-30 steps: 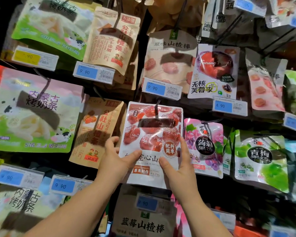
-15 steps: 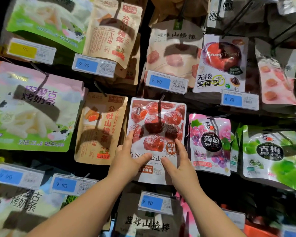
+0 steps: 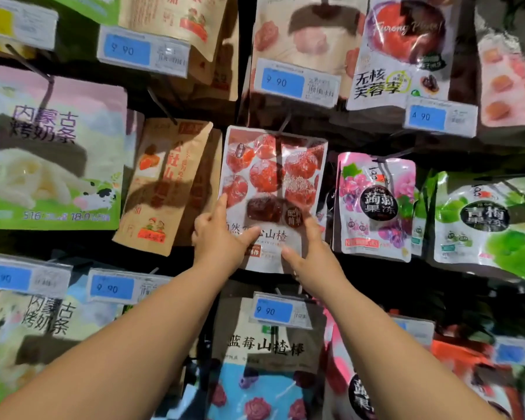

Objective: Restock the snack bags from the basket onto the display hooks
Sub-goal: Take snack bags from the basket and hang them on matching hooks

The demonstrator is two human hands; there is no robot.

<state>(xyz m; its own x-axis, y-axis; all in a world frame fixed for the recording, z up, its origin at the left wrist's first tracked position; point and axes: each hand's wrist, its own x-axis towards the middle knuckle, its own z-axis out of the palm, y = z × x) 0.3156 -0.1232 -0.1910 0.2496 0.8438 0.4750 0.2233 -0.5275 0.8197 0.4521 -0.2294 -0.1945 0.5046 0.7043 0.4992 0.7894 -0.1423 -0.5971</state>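
A white snack bag printed with red hawthorn fruit (image 3: 272,174) hangs at the middle of the display, its top at a black hook (image 3: 285,122). My left hand (image 3: 220,242) holds the bag's lower left corner, thumb on the front and index finger up along the left edge. My right hand (image 3: 314,257) holds the lower right corner, thumb on the front and fingers along the right edge. Neither the basket nor the hole where the bag meets the hook is visible.
Other bags hang close around: a brown pouch (image 3: 167,183) at left, a pink grape jelly bag (image 3: 376,204) at right, a blueberry hawthorn bag (image 3: 267,353) below. Blue price tags (image 3: 281,81) jut out on hook ends above and below (image 3: 273,310).
Both hands have kept their hold and pushed the hawthorn bag back along the hook toward the wall. The camera has come closer and tilted down.
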